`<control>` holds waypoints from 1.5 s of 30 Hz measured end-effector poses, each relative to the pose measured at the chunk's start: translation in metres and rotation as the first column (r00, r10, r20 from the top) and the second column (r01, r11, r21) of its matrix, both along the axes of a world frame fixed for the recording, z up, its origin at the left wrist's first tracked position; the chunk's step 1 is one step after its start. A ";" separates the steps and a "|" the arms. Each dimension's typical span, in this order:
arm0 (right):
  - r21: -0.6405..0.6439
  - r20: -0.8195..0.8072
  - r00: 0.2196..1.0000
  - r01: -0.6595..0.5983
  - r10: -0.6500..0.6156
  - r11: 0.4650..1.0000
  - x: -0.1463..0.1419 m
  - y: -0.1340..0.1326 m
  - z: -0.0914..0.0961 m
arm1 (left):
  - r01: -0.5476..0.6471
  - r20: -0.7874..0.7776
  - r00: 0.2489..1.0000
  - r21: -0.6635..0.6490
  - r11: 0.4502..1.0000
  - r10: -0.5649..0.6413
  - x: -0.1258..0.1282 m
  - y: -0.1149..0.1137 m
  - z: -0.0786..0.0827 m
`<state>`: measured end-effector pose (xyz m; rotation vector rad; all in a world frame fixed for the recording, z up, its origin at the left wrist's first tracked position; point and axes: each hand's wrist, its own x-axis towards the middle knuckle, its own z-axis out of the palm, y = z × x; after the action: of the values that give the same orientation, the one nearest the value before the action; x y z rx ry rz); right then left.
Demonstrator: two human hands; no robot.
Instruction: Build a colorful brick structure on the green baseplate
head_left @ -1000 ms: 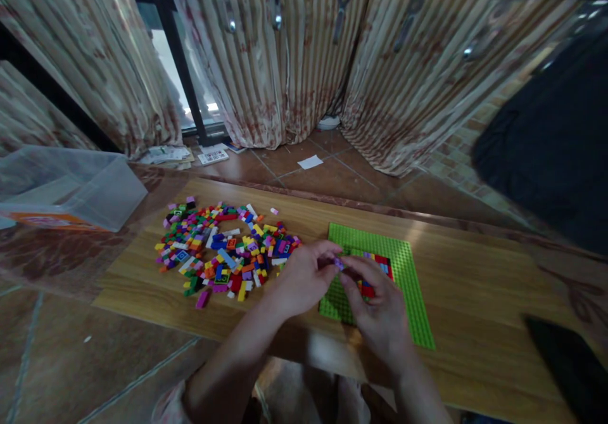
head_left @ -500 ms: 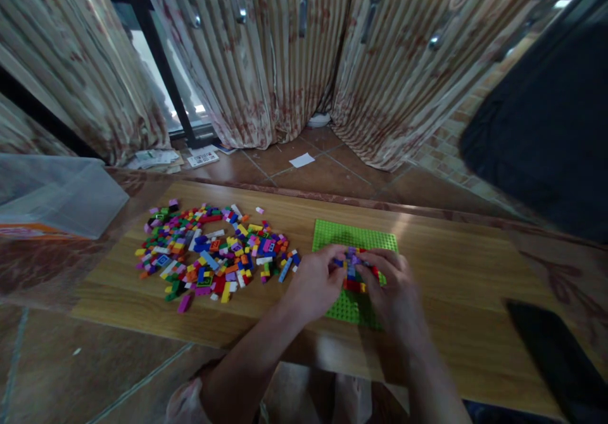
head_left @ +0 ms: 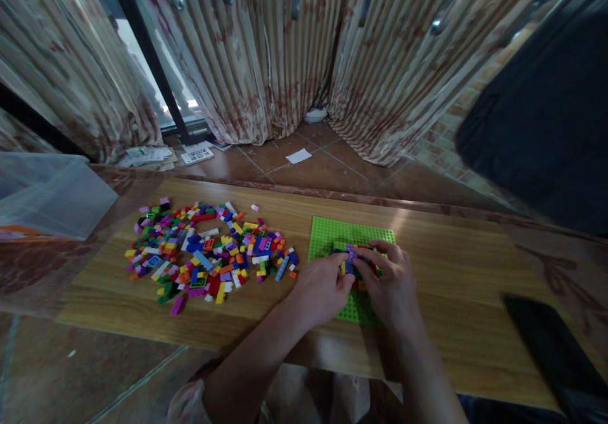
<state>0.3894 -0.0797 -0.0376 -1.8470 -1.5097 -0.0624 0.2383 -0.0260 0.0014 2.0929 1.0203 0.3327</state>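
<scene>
A bright green studded baseplate (head_left: 327, 234) lies flat on the wooden table (head_left: 456, 265). A small cluster of coloured bricks sits on its middle, partly hidden by my fingers. My left hand (head_left: 323, 288) and my right hand (head_left: 392, 284) rest on the plate side by side. Both sets of fingertips are pinched together on a small purple brick (head_left: 350, 251) at the top of that cluster. To the left spreads a loose pile of many-coloured bricks (head_left: 204, 256).
A clear plastic tub (head_left: 52, 199) stands at the table's far left. A dark flat object (head_left: 551, 348) lies at the near right corner. Striped curtains (head_left: 285, 50) hang behind, over a tiled floor with papers. A dark mass (head_left: 546, 120) fills the upper right.
Both hands have come down from just above the plate onto the brick cluster, with the purple brick still between the fingertips. The camera has shifted slightly.
</scene>
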 end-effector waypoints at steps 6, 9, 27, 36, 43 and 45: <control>0.011 -0.077 0.995 0.062 -0.061 0.998 0.002 0.000 -0.001 | 0.011 0.001 1.000 -0.032 0.999 -0.011 0.002 0.000 0.000; 0.003 -0.192 0.978 0.087 -0.085 0.996 0.003 -0.001 0.001 | 0.007 0.001 1.000 -0.029 1.000 -0.007 0.002 0.000 0.001; -0.042 -0.277 0.933 0.229 -0.231 0.973 -0.002 0.014 -0.008 | 0.041 -0.049 0.998 0.033 0.999 -0.039 0.002 -0.002 0.000; -0.058 -0.309 0.924 0.218 -0.225 0.974 -0.002 0.014 -0.007 | 0.032 -0.032 0.999 0.011 0.999 -0.032 0.002 -0.002 0.001; -0.052 -0.292 0.933 0.205 -0.211 0.977 -0.003 0.013 -0.005 | 0.033 -0.036 0.999 0.017 0.999 -0.032 0.002 -0.003 -0.001; -0.051 -0.285 0.934 0.208 -0.214 0.977 -0.003 0.014 -0.007 | 0.035 -0.035 0.999 0.019 0.999 -0.034 0.002 -0.003 -0.001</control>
<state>0.3869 -0.0657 -0.0444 -1.9330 -1.1121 0.1187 0.2403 -0.0289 0.0009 2.1383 1.0041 0.2909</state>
